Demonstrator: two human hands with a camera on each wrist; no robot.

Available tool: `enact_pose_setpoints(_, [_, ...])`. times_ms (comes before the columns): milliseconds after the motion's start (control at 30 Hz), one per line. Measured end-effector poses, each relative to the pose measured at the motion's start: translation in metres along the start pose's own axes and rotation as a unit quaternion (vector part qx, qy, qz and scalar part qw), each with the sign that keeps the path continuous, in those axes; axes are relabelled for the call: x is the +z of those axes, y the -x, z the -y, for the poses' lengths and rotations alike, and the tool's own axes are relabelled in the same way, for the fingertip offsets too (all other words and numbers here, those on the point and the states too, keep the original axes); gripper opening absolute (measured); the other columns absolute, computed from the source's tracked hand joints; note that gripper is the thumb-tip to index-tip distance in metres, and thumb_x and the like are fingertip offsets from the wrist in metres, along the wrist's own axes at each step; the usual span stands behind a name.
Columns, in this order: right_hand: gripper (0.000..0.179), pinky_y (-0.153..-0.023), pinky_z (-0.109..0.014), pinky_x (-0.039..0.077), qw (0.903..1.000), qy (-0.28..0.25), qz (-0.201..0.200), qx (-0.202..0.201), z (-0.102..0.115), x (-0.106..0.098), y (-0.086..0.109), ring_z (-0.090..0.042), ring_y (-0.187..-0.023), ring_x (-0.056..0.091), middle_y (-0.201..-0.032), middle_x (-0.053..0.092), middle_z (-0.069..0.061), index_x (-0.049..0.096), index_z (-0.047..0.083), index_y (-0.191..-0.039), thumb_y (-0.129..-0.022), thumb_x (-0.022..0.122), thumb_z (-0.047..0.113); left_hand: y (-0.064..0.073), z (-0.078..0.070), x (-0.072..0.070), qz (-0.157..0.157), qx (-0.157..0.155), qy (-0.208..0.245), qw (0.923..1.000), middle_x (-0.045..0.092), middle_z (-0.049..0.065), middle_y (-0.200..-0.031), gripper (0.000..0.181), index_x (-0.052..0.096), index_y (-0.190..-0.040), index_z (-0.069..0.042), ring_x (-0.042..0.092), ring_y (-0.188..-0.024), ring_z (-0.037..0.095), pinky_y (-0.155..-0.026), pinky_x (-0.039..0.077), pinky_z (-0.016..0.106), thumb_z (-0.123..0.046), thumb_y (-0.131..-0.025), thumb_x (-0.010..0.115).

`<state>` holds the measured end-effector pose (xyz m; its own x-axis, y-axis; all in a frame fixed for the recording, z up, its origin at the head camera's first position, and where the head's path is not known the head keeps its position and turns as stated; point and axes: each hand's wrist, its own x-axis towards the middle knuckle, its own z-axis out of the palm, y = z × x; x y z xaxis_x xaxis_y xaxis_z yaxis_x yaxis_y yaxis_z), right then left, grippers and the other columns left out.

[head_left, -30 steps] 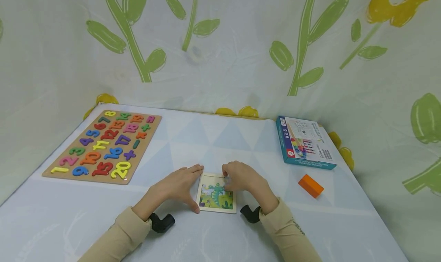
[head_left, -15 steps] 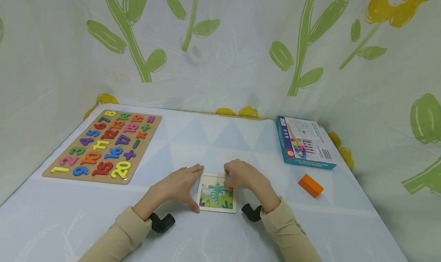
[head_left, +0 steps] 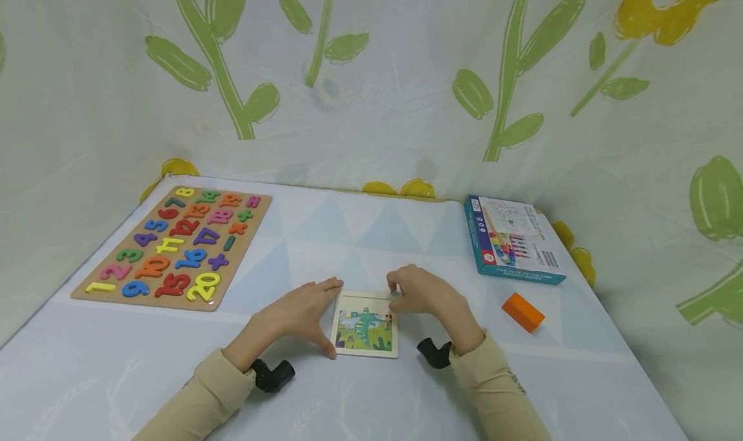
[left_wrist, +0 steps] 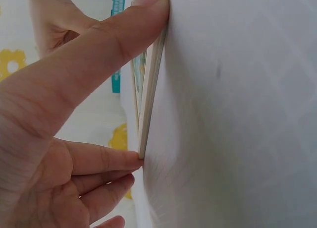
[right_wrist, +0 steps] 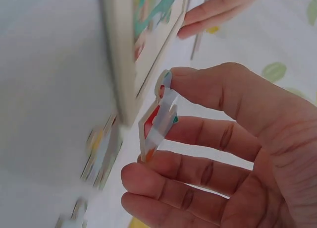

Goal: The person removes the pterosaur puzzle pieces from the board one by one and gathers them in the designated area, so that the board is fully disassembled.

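Observation:
A small wooden jigsaw puzzle with a green dinosaur picture lies flat on the table; its upper part shows bare wood. Along its left side spreads my left hand. In the left wrist view the straight thumb touches the near corner and a fingertip rests on the far corner. My right hand is just off the puzzle's upper right corner. Between thumb and fingers it pinches a jigsaw piece with red and pale blue colouring, seen apart from the frame in the right wrist view.
Loose jigsaw pieces lie on the tablecloth beside the frame in the right wrist view. A number board with colourful digits is at the left. To the right are an orange block and a teal-edged box.
My right hand, holding the jigsaw piece, has moved right, off the puzzle's upper right part, uncovering more bare wood. My left hand and the puzzle have stayed in place.

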<state>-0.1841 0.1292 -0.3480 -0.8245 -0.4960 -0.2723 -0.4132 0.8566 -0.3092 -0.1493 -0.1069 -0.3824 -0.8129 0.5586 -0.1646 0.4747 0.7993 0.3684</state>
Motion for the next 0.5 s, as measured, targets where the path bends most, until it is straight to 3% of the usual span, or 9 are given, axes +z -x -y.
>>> enact_pose_setpoints(233, [0.017,-0.061,-0.026,0.043,0.9997,0.0,-0.002,0.023,-0.014,-0.004,0.008,-0.016,-0.071,0.05,-0.075,0.054,-0.001,0.064,0.011,-0.093,-0.082,0.076,0.019,0.001,0.0,-0.001,-0.003,-0.002,0.014,0.9999,0.039,0.012,-0.152,0.105,0.046,-0.14,0.0,0.042,-0.135,0.034,-0.111,0.038,0.049,-0.046,-0.057,0.091])
enact_pose_setpoints(500, [0.016,-0.062,-0.026,0.045,0.9989,-0.004,0.007,0.046,-0.034,-0.008,0.019,-0.017,-0.071,0.05,-0.076,0.055,-0.002,0.064,0.009,-0.094,-0.082,0.074,0.016,0.001,-0.002,0.0,-0.004,-0.008,0.023,0.9997,0.041,0.012,-0.151,0.101,0.048,-0.138,-0.001,0.042,-0.135,0.035,-0.111,0.038,0.05,-0.043,-0.057,0.091])
